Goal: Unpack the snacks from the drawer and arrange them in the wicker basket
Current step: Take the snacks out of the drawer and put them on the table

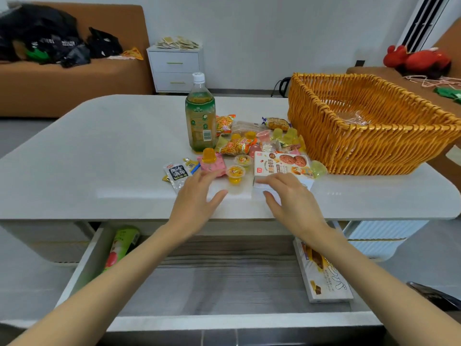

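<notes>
Both arms outstretched, left hand open, right hand seemingly relaxed

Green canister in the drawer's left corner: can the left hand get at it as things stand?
Probably yes. The drawer is open, nothing covers the green canister; only its far end tucks under the tabletop. The left hand holds nothing.

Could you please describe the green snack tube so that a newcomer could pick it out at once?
Find the open drawer under the white table. The green snack tube lies on its side against the drawer's left wall. Unlike the flat white box on the drawer's right side, it is round and bright green with a red picture.
</notes>
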The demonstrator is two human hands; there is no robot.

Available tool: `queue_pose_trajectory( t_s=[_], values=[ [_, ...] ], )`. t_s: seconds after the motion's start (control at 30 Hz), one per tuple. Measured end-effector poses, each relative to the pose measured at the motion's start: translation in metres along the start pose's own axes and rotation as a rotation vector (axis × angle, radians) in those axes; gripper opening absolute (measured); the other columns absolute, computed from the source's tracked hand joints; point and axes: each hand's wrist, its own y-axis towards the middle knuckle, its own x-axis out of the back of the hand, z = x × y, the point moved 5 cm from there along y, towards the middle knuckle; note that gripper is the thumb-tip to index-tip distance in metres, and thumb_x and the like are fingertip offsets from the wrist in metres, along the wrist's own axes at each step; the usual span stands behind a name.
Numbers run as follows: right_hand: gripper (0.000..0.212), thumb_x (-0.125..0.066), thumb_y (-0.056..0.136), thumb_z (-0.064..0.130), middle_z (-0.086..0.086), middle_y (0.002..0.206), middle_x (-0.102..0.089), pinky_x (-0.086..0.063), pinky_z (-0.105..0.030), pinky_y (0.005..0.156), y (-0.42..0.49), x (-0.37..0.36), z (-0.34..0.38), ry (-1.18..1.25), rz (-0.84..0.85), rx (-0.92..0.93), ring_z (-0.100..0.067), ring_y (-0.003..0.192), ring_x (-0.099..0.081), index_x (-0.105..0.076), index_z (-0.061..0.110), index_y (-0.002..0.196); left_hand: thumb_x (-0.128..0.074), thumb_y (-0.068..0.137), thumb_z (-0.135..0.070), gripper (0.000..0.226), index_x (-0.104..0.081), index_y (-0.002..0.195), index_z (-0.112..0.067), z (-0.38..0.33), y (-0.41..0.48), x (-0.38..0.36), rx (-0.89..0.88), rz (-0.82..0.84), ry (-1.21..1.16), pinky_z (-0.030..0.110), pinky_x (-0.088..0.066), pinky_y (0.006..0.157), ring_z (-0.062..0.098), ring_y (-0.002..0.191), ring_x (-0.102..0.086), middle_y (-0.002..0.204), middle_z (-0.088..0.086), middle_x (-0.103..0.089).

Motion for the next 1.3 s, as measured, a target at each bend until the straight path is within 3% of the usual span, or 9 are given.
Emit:
queue_pose_trajectory(
  t_s=[0.17, 0.27, 0.4, 0.53, 0.7, 0.87, 1.0, 1.13, 1.3],
  values=[
    [0.024, -0.052, 0.097, 0.031, 0.019, 0.106, -0.063, -0.050, -0.028, 0.081, -0.032, -0.006, 0.034, 0.080, 0.252, -0.040, -0.003, 0.100, -0.055, -0.060, 0.033, 0.120, -0.057, 0.091, -0.041, 0.022, -0.062, 0.112, -0.037, 0.029, -0.076, 0.031, 0.080, 0.181, -0.050, 0.029, -0.051, 0.079, -0.002, 0.083, -0.059, 0.094, -0.019, -0.064],
    [0.022, -0.051, 0.096, 0.035, 0.023, 0.099, -0.061, -0.052, -0.030, 0.079, -0.046, -0.026, 0.047, 0.094, 0.380, -0.025, 0.001, 0.089, -0.055, -0.062, 0.035, 0.116, -0.057, 0.092, -0.041, 0.030, -0.062, 0.119, -0.028, 0.067, -0.101, 0.033, 0.150, 0.363, 0.090, 0.026, -0.049, 0.088, 0.003, 0.099, -0.060, 0.108, -0.012, -0.065],
    [0.020, -0.054, 0.094, 0.036, 0.019, 0.102, -0.067, -0.052, -0.032, 0.079, -0.059, -0.058, 0.054, 0.119, 0.486, -0.054, -0.001, 0.085, -0.058, -0.063, 0.036, 0.112, -0.051, 0.094, -0.045, 0.056, -0.041, 0.141, -0.018, 0.129, -0.106, 0.027, 0.395, 0.441, 0.303, 0.039, -0.041, 0.103, 0.028, 0.126, -0.044, 0.138, 0.012, -0.044],
    [0.021, -0.056, 0.094, 0.035, 0.023, 0.103, -0.065, -0.047, -0.023, 0.077, -0.072, -0.082, 0.065, 0.126, 0.574, -0.078, 0.006, 0.085, -0.053, -0.062, 0.036, 0.114, -0.050, 0.096, -0.044, 0.073, -0.013, 0.151, -0.013, 0.179, -0.125, 0.027, 0.630, 0.493, 0.407, 0.048, -0.033, 0.109, 0.043, 0.136, -0.027, 0.150, 0.025, -0.022],
    [0.024, -0.054, 0.094, 0.036, 0.023, 0.110, -0.064, -0.052, -0.033, 0.085, -0.079, -0.097, 0.069, 0.114, 0.648, -0.085, -0.001, 0.101, -0.060, -0.060, 0.039, 0.117, -0.062, 0.092, -0.027, 0.097, 0.014, 0.152, -0.020, 0.212, -0.143, 0.024, 0.739, 0.474, 0.361, 0.048, -0.042, 0.103, 0.041, 0.125, -0.045, 0.144, 0.026, -0.029],
    [0.025, -0.055, 0.094, 0.035, 0.021, 0.114, -0.064, -0.053, -0.033, 0.086, -0.077, -0.094, 0.048, 0.052, 0.657, -0.132, -0.003, 0.101, -0.060, -0.059, 0.038, 0.119, -0.060, 0.087, -0.006, 0.102, 0.016, 0.151, -0.029, 0.194, -0.140, 0.017, 0.613, 0.584, 0.382, 0.040, -0.047, 0.096, 0.036, 0.119, -0.051, 0.141, 0.019, -0.035],
    [0.036, -0.054, 0.096, 0.032, 0.006, 0.129, -0.060, -0.051, -0.031, 0.093, -0.083, -0.091, 0.025, -0.055, 0.694, -0.199, -0.011, 0.115, -0.056, -0.053, 0.027, 0.131, -0.067, 0.081, -0.008, 0.093, -0.011, 0.152, -0.023, 0.157, -0.134, 0.001, 0.402, 0.656, 0.349, 0.032, -0.040, 0.097, 0.031, 0.125, -0.047, 0.142, 0.013, -0.041],
    [0.056, -0.053, 0.095, 0.034, -0.013, 0.145, -0.038, -0.042, -0.036, 0.102, -0.105, -0.088, -0.014, -0.287, 0.800, -0.375, -0.030, 0.131, -0.038, -0.034, 0.014, 0.143, -0.074, 0.075, -0.009, 0.084, -0.031, 0.145, -0.020, 0.116, -0.117, -0.009, 0.230, 0.547, 0.229, 0.029, -0.039, 0.094, 0.028, 0.121, -0.050, 0.134, 0.008, -0.050],
    [0.080, -0.053, 0.093, 0.039, -0.025, 0.150, -0.019, -0.036, -0.047, 0.107, -0.133, -0.074, -0.059, -0.421, 0.900, -0.634, -0.044, 0.135, -0.023, -0.006, 0.010, 0.150, -0.078, 0.075, -0.014, 0.079, -0.036, 0.141, -0.025, 0.072, -0.100, -0.025, 0.097, 0.509, 0.171, 0.029, -0.039, 0.093, 0.022, 0.120, -0.049, 0.133, -0.001, -0.052]
  ],
)
